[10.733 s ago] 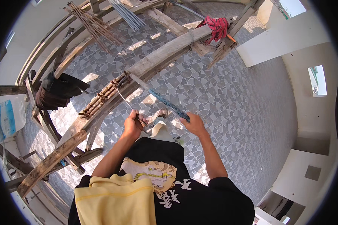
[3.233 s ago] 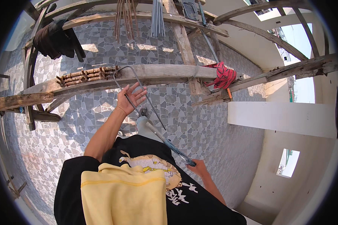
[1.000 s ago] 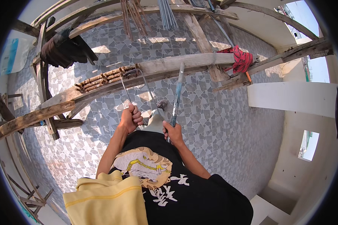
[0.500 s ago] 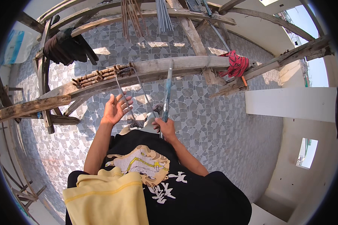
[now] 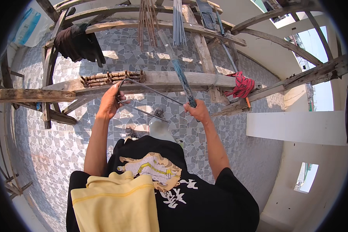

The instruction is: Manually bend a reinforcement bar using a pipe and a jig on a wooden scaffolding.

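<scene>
While the plastic bag (image 5: 28,27) hangs at the far left rim and the dark cloth (image 5: 75,44) drapes over the frame, a rough log (image 5: 34,95) runs in from the left and overlaps the end of the long wooden beam (image 5: 162,78). Short rusty bars (image 5: 112,79) sit in rows on the beam, near its left part. Just below them, the left hand (image 5: 110,102) curls its fingers round the short closed side of the bent rod (image 5: 158,92), at the beam's near edge; I cannot tell whether the knuckles touch the wood. The rod's two long legs slant down to the right over the tiled floor (image 5: 236,143), in the gap between beam and black shirt (image 5: 216,205), their ends loose. Near the upper end, the right hand (image 5: 197,111) is wrapped round the blue lower part of the pipe (image 5: 180,75), which tilts up leftward past both beam edges in view. Farther right, a red cloth (image 5: 241,85) is bundled at the beam's end. Below it, tiles stretch toward the white ledge (image 5: 297,127), leaving the right elbow room to swing outward.
</scene>
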A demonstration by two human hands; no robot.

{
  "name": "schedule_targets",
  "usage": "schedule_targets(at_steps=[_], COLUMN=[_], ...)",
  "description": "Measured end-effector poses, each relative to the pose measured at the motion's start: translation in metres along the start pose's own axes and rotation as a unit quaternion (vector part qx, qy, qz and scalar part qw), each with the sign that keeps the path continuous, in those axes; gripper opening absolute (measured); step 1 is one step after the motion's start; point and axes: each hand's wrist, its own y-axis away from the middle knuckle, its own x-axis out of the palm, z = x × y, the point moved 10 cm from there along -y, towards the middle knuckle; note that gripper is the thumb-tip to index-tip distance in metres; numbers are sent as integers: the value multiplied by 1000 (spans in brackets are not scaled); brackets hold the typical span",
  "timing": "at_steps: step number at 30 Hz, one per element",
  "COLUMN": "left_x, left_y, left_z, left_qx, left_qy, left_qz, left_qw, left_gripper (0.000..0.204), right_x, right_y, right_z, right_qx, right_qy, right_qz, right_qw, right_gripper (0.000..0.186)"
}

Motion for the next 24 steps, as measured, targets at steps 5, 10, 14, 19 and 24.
schedule_targets(at_steps=[5, 10, 14, 19, 24], left_x=[-25, -69, -61, -80, -104], left_y=[-2, 0, -1, -3, -9], left_z=[24, 43, 36, 39, 36], left_qx=[65, 123, 145, 137, 96], left_qy=[88, 144, 155, 133, 104], left_qz=[-17, -168, -171, -226, -261], left_qw=[994, 967, 962, 955, 955], left_gripper=[37, 37, 35, 37, 36], right_x=[-23, -43, -55, -64, -66], right_y=[-98, -126, -140, -102, -64], right_z=[56, 115, 46, 5, -32], right_qx=[-168, -280, -183, -107, -121], right_qy=[147, 214, 90, 140, 76], right_qz=[24, -43, -18, -7, -16], right_qw=[975, 935, 979, 984, 990], right_gripper=[32, 38, 29, 27, 31])
